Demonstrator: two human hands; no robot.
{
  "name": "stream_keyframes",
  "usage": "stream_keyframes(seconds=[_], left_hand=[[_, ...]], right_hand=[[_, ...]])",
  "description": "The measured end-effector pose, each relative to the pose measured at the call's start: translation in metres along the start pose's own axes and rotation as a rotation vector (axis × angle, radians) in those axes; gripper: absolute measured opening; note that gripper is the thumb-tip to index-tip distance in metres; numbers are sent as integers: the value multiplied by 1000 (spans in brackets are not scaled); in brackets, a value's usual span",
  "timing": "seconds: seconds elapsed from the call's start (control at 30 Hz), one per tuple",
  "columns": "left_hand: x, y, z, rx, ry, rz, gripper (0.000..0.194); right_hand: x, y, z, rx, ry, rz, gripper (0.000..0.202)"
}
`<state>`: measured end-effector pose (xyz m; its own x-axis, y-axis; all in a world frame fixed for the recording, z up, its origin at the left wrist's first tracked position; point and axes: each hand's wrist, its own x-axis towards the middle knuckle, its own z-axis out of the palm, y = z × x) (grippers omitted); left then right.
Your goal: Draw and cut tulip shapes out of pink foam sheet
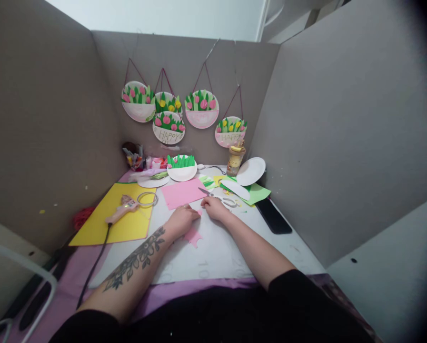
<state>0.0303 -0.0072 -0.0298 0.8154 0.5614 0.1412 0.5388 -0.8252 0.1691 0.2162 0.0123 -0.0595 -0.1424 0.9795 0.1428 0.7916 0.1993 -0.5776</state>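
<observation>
Two hands meet at a small pink paper piece (200, 212) mid-way across the white covering (220, 247).

The right hand (214, 208) is curled, fingertips at the piece; the left hand (183, 221) lies palm down, fingers bent, just beside it. Whether either pinches it, I cannot tell. The paper should be light, soft and easily creased, best taken lightly by its rim. A jagged pink scrap (193, 237) lies nearer, beside the left hand. Scissors (229, 202) sit just beyond the right hand, blades pointing far left; a phone (273, 216) bounds the right, a yellow sheet (109, 226) the left. The widest room for moving seems nearer, between the forearms.
</observation>
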Motion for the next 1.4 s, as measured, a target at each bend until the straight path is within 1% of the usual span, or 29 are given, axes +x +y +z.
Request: stream_keyframes(seconds=[0.07,0.17,0.23,0.33,0.43,0.53,0.63,0.73,0.87,0.97,1.1,1.33,1.4], left_hand=[[0,-1,1,0,-1,1,21],[0,-2,2,-16,16,11,21],[0,-2,2,-34,12,16,22],[0,-2,1,-44,-11,3,22],[-1,0,-1,-40,-11,-13,21],[-1,2,-2,-26,8,-2,21],[-2,2,-1,-27,10,3,21],[-2,1,-1,-34,3,-5,23],[-2,2,-1,-34,5,-16,25],[-2,3,-2,-25,10,-20,24],[-1,4,-3,-5,18,10,24],[-1,3,2,4,24,6,24],[-1,3,2,12,23,4,23]], right_hand=[[-1,5,-1,38,8,-71,27],[-4,10,-1,12,-29,-191,29],[-6,11,-1,-18,-54,-216,29],[-5,12,-1,-23,-72,-215,28],[-5,13,-1,-12,-70,-211,27],[-4,13,0,-6,-46,-228,30],[-4,12,1,-30,-62,-220,34],[-3,12,1,-35,-84,-205,31],[-3,12,0,-18,-81,-208,26],[-3,14,1,-14,-79,-210,28],[-2,14,2,-21,-88,-215,28],[-4,1,-7,-175,-163,-266,26],[-4,1,-8,-188,-162,-289,26]])
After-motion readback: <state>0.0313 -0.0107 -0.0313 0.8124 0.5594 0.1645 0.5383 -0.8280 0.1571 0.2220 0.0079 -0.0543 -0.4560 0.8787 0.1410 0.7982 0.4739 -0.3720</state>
